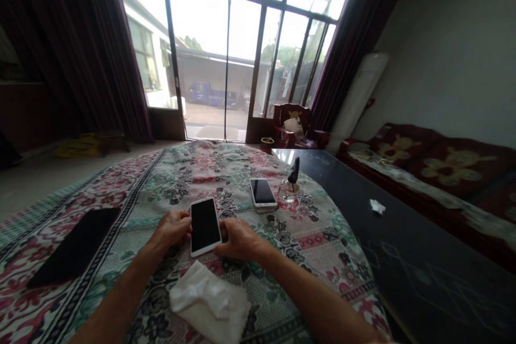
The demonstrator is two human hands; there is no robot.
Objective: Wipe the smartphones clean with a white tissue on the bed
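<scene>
A white smartphone [205,226] with a dark screen is between my two hands, over the patterned tablecloth. My left hand [174,228] grips its left edge with the fingers curled in. On its right edge, my right hand [237,239] is closed, thumb near the lower corner. Just in front of me lies a crumpled white tissue [207,298]. Farther off to the right, a second white phone [263,192] rests on top of another flat item. Beside it stands a small clear bottle [288,190] with a black spray top.
A dark flat tablet-like slab [76,247] lies on the tablecloth [282,258] at the left. To the right is a low black table [403,247] with a crumpled white tissue [377,206]. A red sofa [427,161] and glass doors [217,64] are beyond.
</scene>
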